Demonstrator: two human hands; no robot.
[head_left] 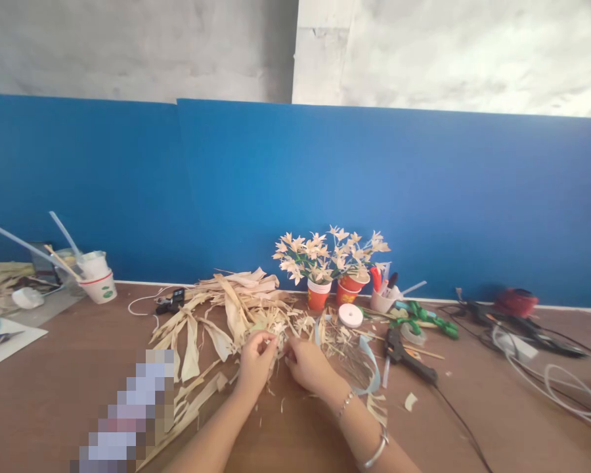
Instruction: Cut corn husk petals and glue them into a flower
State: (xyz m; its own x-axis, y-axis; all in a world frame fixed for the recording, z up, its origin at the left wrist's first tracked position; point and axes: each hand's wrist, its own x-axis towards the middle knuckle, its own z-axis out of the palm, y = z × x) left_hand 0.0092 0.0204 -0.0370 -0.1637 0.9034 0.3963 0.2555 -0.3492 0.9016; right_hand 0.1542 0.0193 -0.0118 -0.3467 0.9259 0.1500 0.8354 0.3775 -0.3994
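Note:
My left hand [256,360] is closed, thumb and fingertips pinched together, over a heap of pale dried husks [236,312]. Close by on its right, my right hand [308,362] has its fingers curled inward. Whatever lies between the fingertips of either hand is too small to make out. Small pale scraps lie around and just beyond both hands. Behind them, cream-coloured flowers [312,253] on green stems stand in red paper cups [318,297]. A white round spool [350,315] sits to the right of the heap.
A black glue gun [408,358] with its cord lies at right, near green wrapped pieces [423,316] and a light-blue ribbon [372,368]. Further right are tangled cables [546,381]. A white cup [99,287] stands at left; a blue partition [295,177] backs the table.

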